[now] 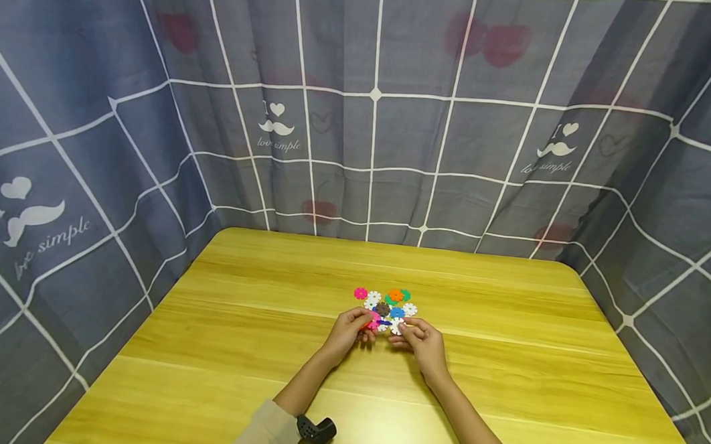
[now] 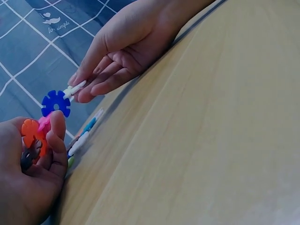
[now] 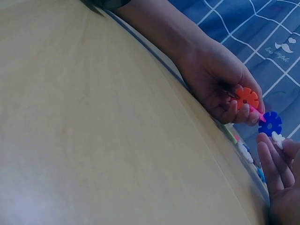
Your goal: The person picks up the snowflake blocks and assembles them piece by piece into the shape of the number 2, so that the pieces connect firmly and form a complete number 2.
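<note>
My left hand (image 1: pixel 345 330) grips a small linked chain of notched plastic discs. In the left wrist view the chain shows a dark disc (image 2: pixel 27 158), an orange disc (image 2: pixel 29 130), a pink disc (image 2: pixel 44 123) and a blue disc (image 2: pixel 48 104). Between thumb and fingers, my right hand (image 1: pixel 426 348) pinches a white notched disc (image 1: pixel 397 326). That white disc meets the blue one's edge in both wrist views; whether their slots are joined I cannot tell. Fingers hide part of the orange and dark discs.
Just beyond the hands, loose discs lie on the wooden table (image 1: pixel 256 277): a pink one (image 1: pixel 360 293), an orange one (image 1: pixel 396 295), a brown one (image 1: pixel 382 309), a light blue one (image 1: pixel 397 313) and several white ones. A checked curtain (image 1: pixel 335 140) surrounds the table's back and sides.
</note>
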Tool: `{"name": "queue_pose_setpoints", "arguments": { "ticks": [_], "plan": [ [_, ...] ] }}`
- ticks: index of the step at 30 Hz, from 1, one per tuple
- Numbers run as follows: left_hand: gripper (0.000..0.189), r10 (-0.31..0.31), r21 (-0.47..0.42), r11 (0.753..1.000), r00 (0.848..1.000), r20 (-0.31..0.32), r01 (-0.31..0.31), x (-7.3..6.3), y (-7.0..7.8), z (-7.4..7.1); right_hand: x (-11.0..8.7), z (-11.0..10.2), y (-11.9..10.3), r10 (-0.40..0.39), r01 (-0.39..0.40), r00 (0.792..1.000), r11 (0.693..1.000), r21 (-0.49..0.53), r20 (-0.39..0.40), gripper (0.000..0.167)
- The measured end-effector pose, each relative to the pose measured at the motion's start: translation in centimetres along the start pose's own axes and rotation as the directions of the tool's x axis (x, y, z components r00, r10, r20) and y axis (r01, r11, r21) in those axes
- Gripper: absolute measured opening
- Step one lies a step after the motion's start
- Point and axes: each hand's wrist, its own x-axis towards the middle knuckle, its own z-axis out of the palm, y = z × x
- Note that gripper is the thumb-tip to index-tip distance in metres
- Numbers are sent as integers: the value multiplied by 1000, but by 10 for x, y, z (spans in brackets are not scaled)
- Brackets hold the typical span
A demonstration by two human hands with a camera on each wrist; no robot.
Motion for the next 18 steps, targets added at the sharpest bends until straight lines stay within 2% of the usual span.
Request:
{"name": "queue_pose_setpoints", "arguments": {
  "ticks": [4, 10, 16, 18],
  "plan": [
    [26, -2, 15, 1000, 1000, 29, 2, -4, 9, 2, 0, 0, 0, 1, -1, 1000, 1000, -22, 4, 22],
    [25, -3, 55, 998, 999, 43, 1, -11, 22, 6, 1, 1, 2, -21, 21, 999, 1000, 10, 26, 19],
    [22, -12, 53, 999, 998, 63, 8, -5, 11, 3, 0, 2, 1, -40, 38, 998, 999, 34, 47, 20],
    [22, -25, 55, 998, 996, 85, 20, -2, 6, 1, -1, 3, -1, -70, 69, 996, 998, 13, 51, 21]
  ]
}}
